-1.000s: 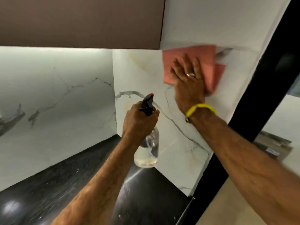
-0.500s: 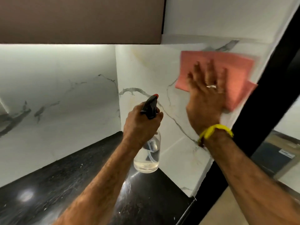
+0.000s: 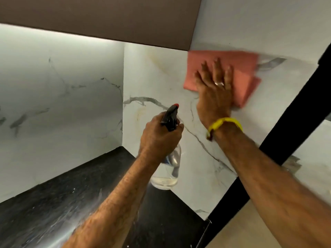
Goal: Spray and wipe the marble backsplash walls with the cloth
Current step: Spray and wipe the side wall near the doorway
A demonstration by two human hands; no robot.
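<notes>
I have my right hand [image 3: 214, 92] flat, fingers spread, pressing the folded salmon-pink cloth [image 3: 232, 68] against the white grey-veined marble backsplash wall [image 3: 157, 83] at the upper right of the frame, just under the brown cabinet [image 3: 100, 20]. My left hand [image 3: 159, 135] grips the clear plastic spray bottle with the black trigger head [image 3: 170, 119] at centre, above the black speckled table [image 3: 53, 203]. I judge the work partway: the top strip is being wiped, while the lower panel and the left-hand wall look untouched, yellowish streaks remaining.
</notes>
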